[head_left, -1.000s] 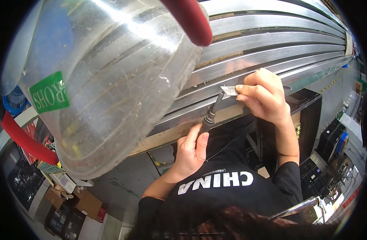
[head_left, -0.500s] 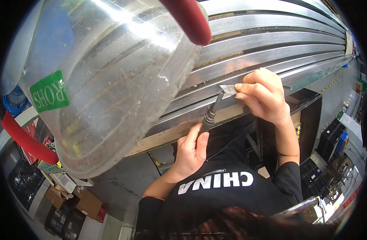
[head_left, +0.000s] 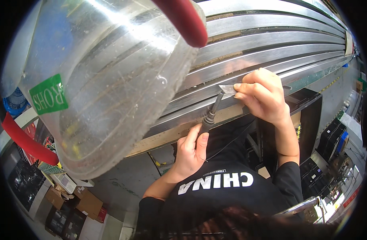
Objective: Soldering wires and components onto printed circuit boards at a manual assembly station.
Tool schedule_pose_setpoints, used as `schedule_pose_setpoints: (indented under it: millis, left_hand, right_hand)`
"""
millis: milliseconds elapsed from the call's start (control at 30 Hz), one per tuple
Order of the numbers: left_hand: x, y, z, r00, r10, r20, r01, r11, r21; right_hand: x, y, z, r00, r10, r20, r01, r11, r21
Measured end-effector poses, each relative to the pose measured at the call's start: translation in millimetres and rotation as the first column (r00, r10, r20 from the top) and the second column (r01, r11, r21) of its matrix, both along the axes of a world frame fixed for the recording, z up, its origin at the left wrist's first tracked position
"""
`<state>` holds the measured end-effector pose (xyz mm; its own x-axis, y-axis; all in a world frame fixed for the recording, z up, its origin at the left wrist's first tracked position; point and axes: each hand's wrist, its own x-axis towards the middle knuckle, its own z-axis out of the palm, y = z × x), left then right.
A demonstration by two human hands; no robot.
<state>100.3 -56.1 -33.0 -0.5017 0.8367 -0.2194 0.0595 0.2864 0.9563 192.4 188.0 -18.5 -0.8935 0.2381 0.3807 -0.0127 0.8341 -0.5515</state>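
A soldering iron point(head_left: 209, 117) with a dark barrel and metal collar is gripped in my left hand point(head_left: 187, 155), tilted with its tip up and to the right. My right hand point(head_left: 264, 95) pinches a thin knife blade point(head_left: 228, 89), pointed and greyish. A slim end sticks out past the far side of the right hand, and the fingers hide what lies between. The blade is right at the iron's tip; whether they touch I cannot tell. Both hands are above the near edge of the metal rails point(head_left: 231, 66).
A scuffed clear plastic container point(head_left: 123, 80) with a green label and red arms point(head_left: 183, 20) fills the upper left. Cardboard boxes point(head_left: 89, 204) and a blue fan-like object point(head_left: 15, 100) are at left. Black equipment point(head_left: 329, 138) stands on the right.
The clear container and the red arm have shifted slightly left in view. The iron, the knife blade and both hands have barely moved.
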Motion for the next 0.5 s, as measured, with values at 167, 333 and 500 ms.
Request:
schedule_pose_setpoints:
  millis: [167,333,500]
  left_hand:
    - [-0.3,0.7,0.1,1.0,0.003,0.007,-0.003,1.0,-0.006]
    - [-0.5,2.1,1.7,1.0,-0.001,0.011,0.001,1.0,0.003]
    - [-0.5,-1.1,2.3,0.998,0.01,0.06,-0.008,0.999,-0.032]
  right_hand:
    - [-0.4,2.3,1.0,1.0,0.029,-0.005,-0.03,0.999,-0.013]
    - [0.7,0.2,-1.1,1.0,-0.025,0.003,0.025,1.0,0.016]
    - [3.4,3.5,4.9,0.999,0.006,-0.041,-0.011,0.994,-0.11]
